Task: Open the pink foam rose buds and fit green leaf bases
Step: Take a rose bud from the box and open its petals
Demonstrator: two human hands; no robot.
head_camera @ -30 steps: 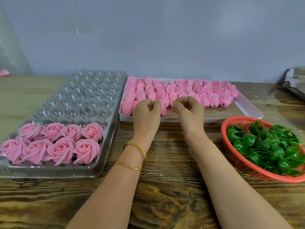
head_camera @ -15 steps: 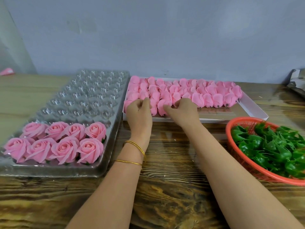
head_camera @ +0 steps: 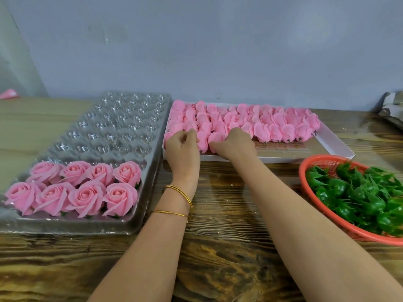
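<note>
Far left is the clear tray (head_camera: 65, 227) with eight finished roses (head_camera: 85, 192) sat in its near two rows, and there are loads of buds (head_camera: 272, 123) left in the box, so I'd call this early days. The left hand (head_camera: 183, 149), bangles (head_camera: 181, 192) on the wrist, is reached out to the front row with its fingers curled in and knuckles up. It's touching the buds, but I honestly can't tell if it's pinching one or just nudging. Right beside it the right hand (head_camera: 235, 144) is curled round a bud (head_camera: 218, 137) at the front edge of the white box (head_camera: 283, 159), thumb tucked under it. Both forearms run straight out over the bench (head_camera: 218, 247), wrists low. So the step looks like grabbing the next bud. Next up, my guess: lift it clear without dragging the neighbours, peel the petals open with both hands, then reach to the red basket (head_camera: 304, 168) on the far right for one of the leaf bases (head_camera: 357, 192) and push it on underneath. Foam's soft, so gentle fingers.
</note>
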